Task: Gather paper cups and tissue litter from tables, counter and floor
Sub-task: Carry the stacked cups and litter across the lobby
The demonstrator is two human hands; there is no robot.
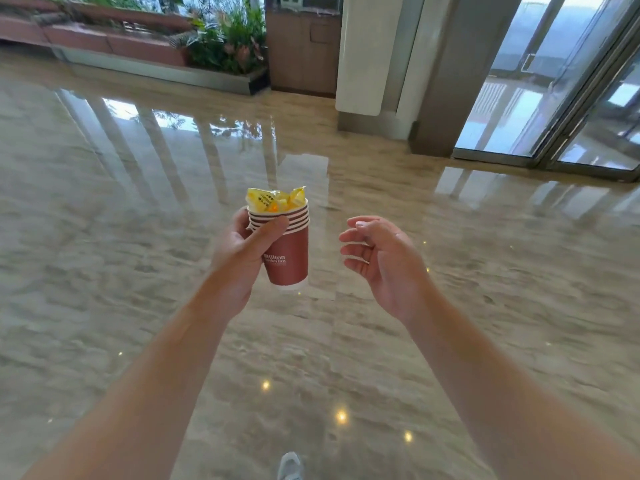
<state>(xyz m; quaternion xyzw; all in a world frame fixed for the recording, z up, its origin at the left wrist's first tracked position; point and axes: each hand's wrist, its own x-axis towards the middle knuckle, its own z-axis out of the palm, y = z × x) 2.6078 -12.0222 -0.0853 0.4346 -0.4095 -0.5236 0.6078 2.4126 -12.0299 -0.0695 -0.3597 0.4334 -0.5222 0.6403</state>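
Over the glossy marble floor, your left hand is gripping an upright stack of cups stuffed with a yellow wrapper, while your right hand is hovering open and empty just beside it.

Both bare forearms reach forward from the lower corners and draw closer toward the hands. The left hand is raised at mid-height, fingers wrapped round behind a stack of paper cups, thumb pressed across the front just under the rims. The right hand hangs free just beside it, apart from the stack, palm turned inward toward the left, fingers loosely curled and slightly spread, holding nothing.
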